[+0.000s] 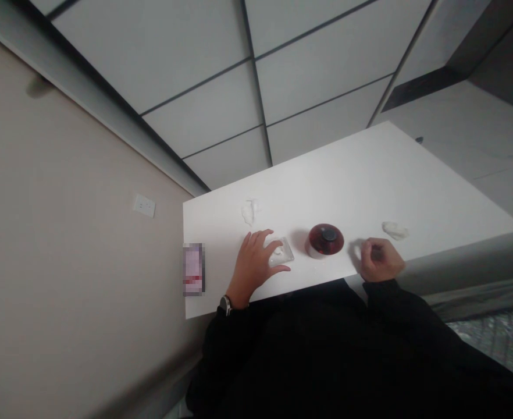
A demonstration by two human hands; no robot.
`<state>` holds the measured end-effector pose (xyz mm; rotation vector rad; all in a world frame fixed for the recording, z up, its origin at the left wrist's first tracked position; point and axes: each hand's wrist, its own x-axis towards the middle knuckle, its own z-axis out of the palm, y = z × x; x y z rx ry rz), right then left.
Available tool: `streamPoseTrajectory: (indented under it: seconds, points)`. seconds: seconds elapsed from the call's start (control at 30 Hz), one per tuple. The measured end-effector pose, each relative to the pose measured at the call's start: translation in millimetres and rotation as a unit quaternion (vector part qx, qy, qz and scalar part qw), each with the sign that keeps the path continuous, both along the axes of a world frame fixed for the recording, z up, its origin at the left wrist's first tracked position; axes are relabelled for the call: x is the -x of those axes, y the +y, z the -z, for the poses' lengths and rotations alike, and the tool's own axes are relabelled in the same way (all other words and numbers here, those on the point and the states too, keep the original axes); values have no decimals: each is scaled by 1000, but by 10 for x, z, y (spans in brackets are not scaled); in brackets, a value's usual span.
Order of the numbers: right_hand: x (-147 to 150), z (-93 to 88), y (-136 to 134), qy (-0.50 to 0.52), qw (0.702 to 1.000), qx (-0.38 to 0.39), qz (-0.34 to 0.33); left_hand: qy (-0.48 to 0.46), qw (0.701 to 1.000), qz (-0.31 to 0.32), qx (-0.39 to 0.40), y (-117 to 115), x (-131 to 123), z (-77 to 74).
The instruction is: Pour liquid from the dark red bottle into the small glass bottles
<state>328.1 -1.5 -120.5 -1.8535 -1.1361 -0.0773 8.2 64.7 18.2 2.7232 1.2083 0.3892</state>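
My left hand (pixel 256 263), a watch on its wrist, rests on the white table (pixel 361 174) with fingers curled around a small clear square dish (pixel 282 252). A round dark-red container with a black cap (pixel 325 240) stands between my hands. My right hand (pixel 379 259) lies near the table's front edge, fingers curled into a loose fist; what it holds, if anything, is hidden.
Two crumpled white tissues lie on the table, one at the back left (pixel 250 210), one at the right (pixel 395 230). A blurred rectangular object (pixel 193 269) sits at the table's left edge. A beige wall with a socket (pixel 144 205) is left.
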Motion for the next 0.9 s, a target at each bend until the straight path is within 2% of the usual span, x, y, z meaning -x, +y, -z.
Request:
streamPoseTrajectory:
  seconds: [0.1, 0.2, 0.27, 0.33, 0.43, 0.5, 0.6, 0.73, 0.9]
  points:
    - [8, -13, 0, -6, 1000, -8, -2, -16, 1000, 5, 5, 60, 1, -80]
    - [19, -31, 4, -7, 1000, -19, 0, -67, 998, -13, 9, 222, 77, -174]
    - [22, -38, 5, -8, 1000, -22, 1, -99, 994, -49, 19, 406, 155, -213]
    - [19, -35, 4, -11, 1000, -22, 0, -92, 987, -120, 53, 634, 222, -217]
    - [5, -13, -1, -11, 1000, -16, -5, 5, 962, -244, 127, 986, 240, -155]
    - [-5, 5, -4, -10, 1000, -14, -7, 48, 949, -275, 146, 1186, 187, -76]
    - [-10, 17, -1, -15, 1000, -23, -12, 71, 943, -288, 151, 1409, 58, 68]
    - [4, 2, 12, -34, 999, -39, -9, 82, 936, -304, 157, 1587, -64, 207]
    - [17, 3, 10, -32, 998, -51, -13, 23, 940, -290, 177, 1686, -16, 166]
